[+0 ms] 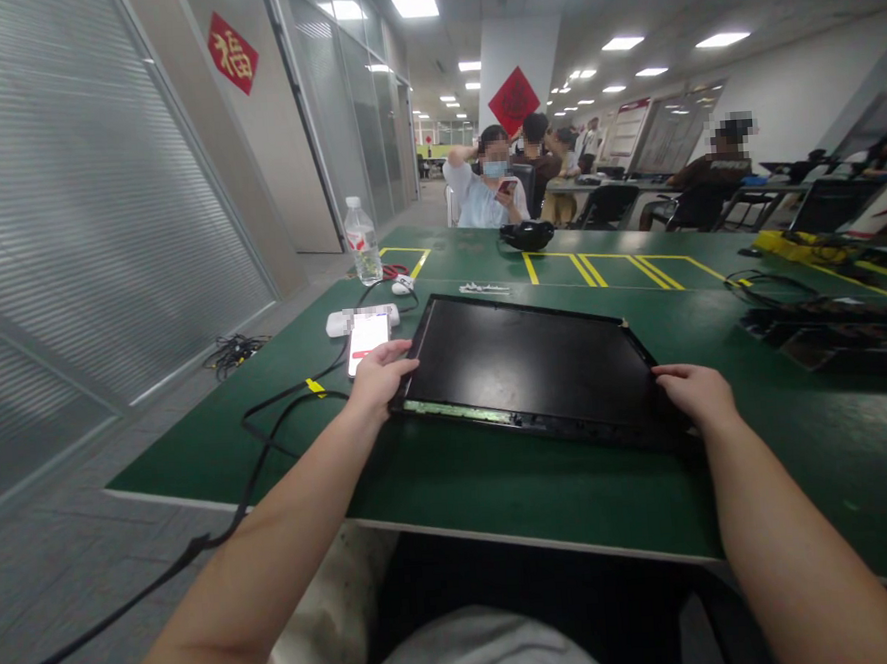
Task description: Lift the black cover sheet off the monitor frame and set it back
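black display panel (528, 362), set on the near part of the green table (499, 504), between both hands; cannot tell, flat down or slightly raised at the near edge. green strip (459, 411) exposed along the near edge, toward the left. could flex or crack, by judgement, from uneven lifting or hard squeezing at the sides; could chip along the exposed strip from dragging on the tabletop. could also snag the black cable (254, 494) or bump the phone (369, 339) from a swing leftward.

left hand (381, 378) closed on the left edge, thumb and fingertips at the rim, only narrowly apart. right hand (699, 396) pinching the right edge near the closer corner, lower fingers mostly hidden; pressure impossible to tell on either side.

farther out, white device (338, 324) just beside the phone, then bottle (364, 245) beyond. past the far edge, silvery strip (484, 288) and dark object (526, 235). well apart at right, dark modules (834, 333); across the table, seated person (473, 205).
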`<state>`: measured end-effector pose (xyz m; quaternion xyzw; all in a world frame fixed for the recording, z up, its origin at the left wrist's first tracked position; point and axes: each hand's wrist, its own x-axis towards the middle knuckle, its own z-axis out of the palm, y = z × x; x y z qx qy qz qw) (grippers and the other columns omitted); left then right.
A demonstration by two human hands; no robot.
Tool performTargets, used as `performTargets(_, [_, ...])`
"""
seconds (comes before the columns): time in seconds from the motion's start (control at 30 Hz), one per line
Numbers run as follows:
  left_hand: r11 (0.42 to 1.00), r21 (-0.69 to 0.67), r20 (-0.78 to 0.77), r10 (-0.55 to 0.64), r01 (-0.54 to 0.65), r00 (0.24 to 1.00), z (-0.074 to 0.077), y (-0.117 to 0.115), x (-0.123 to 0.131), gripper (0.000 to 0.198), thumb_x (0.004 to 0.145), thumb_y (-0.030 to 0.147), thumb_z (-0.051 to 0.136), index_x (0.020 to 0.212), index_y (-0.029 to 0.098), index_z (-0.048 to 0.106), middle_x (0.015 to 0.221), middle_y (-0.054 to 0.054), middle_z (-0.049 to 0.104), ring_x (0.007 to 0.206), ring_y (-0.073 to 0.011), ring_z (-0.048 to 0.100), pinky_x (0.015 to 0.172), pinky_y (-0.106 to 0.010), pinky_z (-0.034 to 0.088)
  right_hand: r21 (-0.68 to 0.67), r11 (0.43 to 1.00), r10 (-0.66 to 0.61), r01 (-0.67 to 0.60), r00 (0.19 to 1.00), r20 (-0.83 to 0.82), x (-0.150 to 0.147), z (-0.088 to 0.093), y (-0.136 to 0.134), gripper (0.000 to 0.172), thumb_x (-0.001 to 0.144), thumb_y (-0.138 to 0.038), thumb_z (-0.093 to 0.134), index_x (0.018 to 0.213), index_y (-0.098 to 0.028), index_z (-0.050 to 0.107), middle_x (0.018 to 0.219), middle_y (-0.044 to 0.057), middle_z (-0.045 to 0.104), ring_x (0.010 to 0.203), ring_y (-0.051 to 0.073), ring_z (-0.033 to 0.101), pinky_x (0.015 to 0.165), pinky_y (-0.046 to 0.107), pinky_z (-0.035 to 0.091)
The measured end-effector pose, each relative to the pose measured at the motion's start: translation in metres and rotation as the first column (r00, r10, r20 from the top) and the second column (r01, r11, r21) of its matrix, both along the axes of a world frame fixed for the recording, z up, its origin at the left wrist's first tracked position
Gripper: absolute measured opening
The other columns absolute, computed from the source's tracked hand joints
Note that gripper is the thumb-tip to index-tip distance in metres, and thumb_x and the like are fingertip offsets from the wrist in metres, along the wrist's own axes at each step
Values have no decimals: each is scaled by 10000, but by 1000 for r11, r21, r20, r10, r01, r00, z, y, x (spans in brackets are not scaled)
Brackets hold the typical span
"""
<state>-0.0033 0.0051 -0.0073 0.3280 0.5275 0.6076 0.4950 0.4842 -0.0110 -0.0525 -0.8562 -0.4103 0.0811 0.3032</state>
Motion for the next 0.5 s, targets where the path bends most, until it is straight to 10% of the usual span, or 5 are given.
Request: performTargets(0.5, [998, -67, 163, 14, -4, 987, 8, 0, 5, 344, 650, -68, 773, 822, 194, 634, 811, 15, 763, 618, -152, 718, 618, -265, 595, 16, 998, 57, -58, 997, 54, 5, -6, 3, 217, 734, -266, 708, 887, -257, 861, 809, 74, 762, 718, 264, 692, 716, 395, 580])
